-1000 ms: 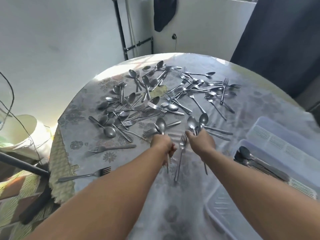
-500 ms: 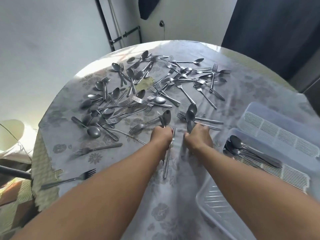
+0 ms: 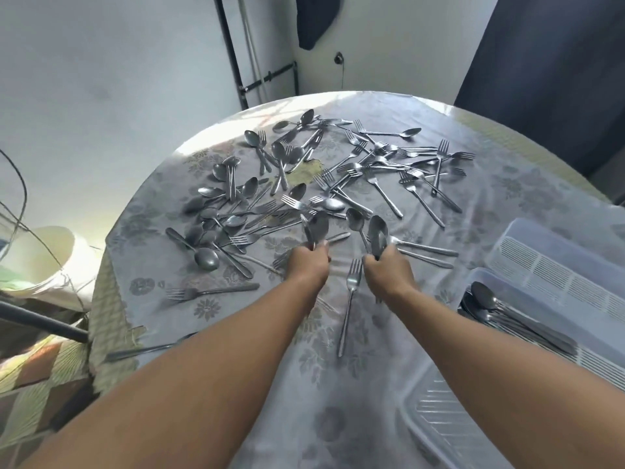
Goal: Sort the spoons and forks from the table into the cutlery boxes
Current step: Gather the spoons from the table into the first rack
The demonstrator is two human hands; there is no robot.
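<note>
1. We find the cutlery heap point(image 3: 324, 184) spread over the far half of the round table point(image 3: 389, 384).
2. Left hand point(image 3: 309, 262) and right hand point(image 3: 389, 270) sit side by side at the heap's near edge, each holding spoons upright.
3. One fork point(image 3: 350, 306) lies on the table between our wrists.
4. Two forks point(image 3: 209, 292) lie apart near the left rim.
5. Cutlery boxes point(image 3: 554, 265) stand at right; the nearer box point(image 3: 480, 282) holds spoons point(image 3: 507, 313).
</note>
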